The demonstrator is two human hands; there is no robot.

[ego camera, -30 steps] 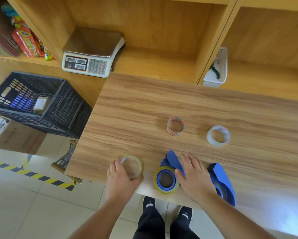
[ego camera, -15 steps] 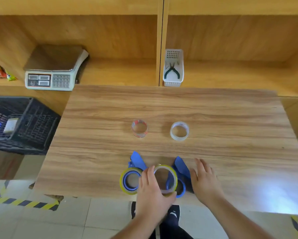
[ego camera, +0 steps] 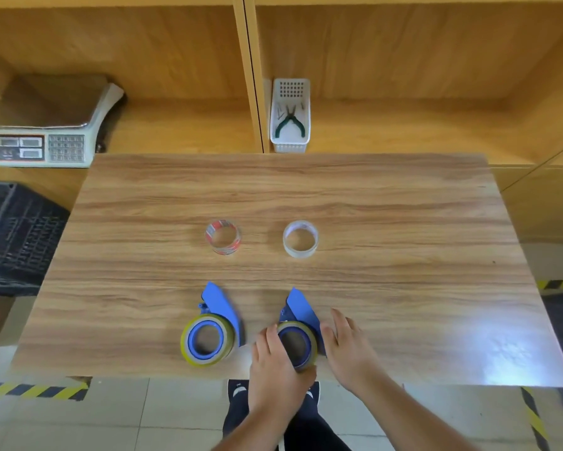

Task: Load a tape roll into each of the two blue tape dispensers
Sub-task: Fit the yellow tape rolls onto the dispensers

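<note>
Two blue tape dispensers lie near the front edge of the wooden table. The left dispenser carries a yellowish tape roll on its blue hub. The right dispenser has a second yellowish roll sitting around its hub. My left hand grips that roll from the near left side. My right hand rests against the right dispenser's right side, fingers spread. Two clear rolls stand further back: one with red print, one plain.
A white basket with green-handled pliers stands on the shelf behind the table. A weighing scale sits on the shelf at the left. A dark plastic crate stands left of the table. Yellow-black floor tape runs below.
My view has swung to face the table squarely. My left hand carried the yellowish roll from the table's left front over to the right dispenser and set it around the hub.
</note>
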